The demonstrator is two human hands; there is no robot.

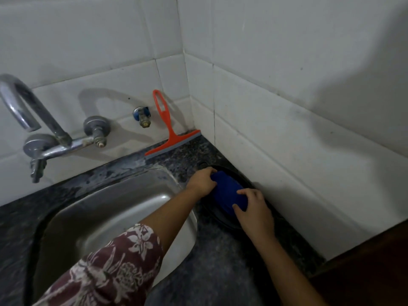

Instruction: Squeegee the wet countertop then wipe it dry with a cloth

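Observation:
A blue cloth (227, 192) lies bunched on a black oval tray (223, 219) on the dark speckled countertop (212, 257), close to the right wall. My left hand (202, 182) grips the cloth's far end. My right hand (254, 208) grips its near end. An orange squeegee (170, 131) with a grey blade leans against the back wall in the corner, blade down on the counter, untouched.
A steel sink (106, 217) fills the counter's left part, with a chrome tap (33, 120) and a small valve (142, 117) on the tiled back wall. White tiled walls meet in the corner. A dark wooden surface (371, 268) sits at the lower right.

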